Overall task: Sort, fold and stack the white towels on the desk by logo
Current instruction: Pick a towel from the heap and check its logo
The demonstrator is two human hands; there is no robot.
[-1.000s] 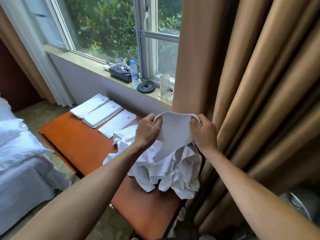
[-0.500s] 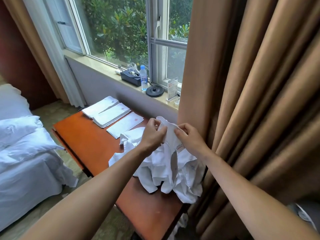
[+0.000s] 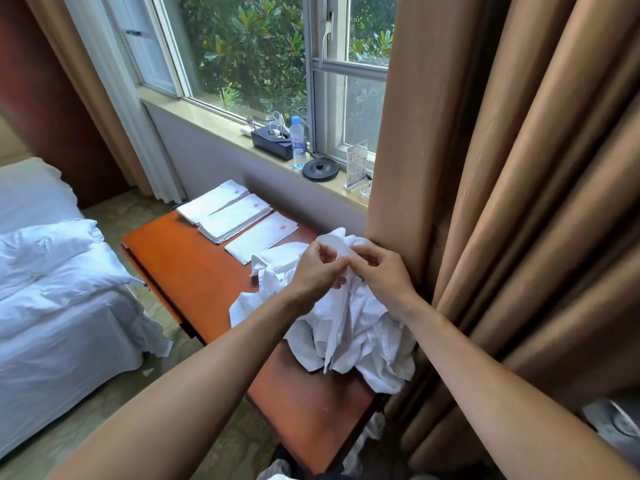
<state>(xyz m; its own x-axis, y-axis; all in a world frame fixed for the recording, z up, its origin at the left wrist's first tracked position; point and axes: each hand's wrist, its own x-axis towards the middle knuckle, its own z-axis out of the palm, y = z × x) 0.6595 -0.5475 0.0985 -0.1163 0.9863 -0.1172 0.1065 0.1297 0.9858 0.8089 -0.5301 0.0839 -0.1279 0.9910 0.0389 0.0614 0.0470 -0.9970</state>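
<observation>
Pinching a white towel point(image 3: 335, 241) at its bunched upper edge, the left grip point(image 3: 317, 271) and right grip point(image 3: 381, 277) meet almost touching above the heap point(image 3: 370, 344) of unfolded towels at the near right of the desk point(image 3: 194, 268). Both grips are clenched on the cloth, thumbs and fingers curled round the hem. The rest of the towel hangs as a narrow creased strip down into the heap. The cloth looks thin, light and wholly limp: it should sag wherever it is unsupported, hold no shape of its own, and neither slip nor break under a firm pinch. Best hold is judged to be the two corners of one short edge, the grips drawn well apart so the towel falls flat and its logo shows. A faint red mark lies on the hem just below the grips, too small to read. Lifting may drag tangled neighbours from the heap, which lies against the curtain point(image 3: 485, 202). Three folded piles point(image 3: 235, 216) with red logos lie side by side at the far end of the desk.
</observation>
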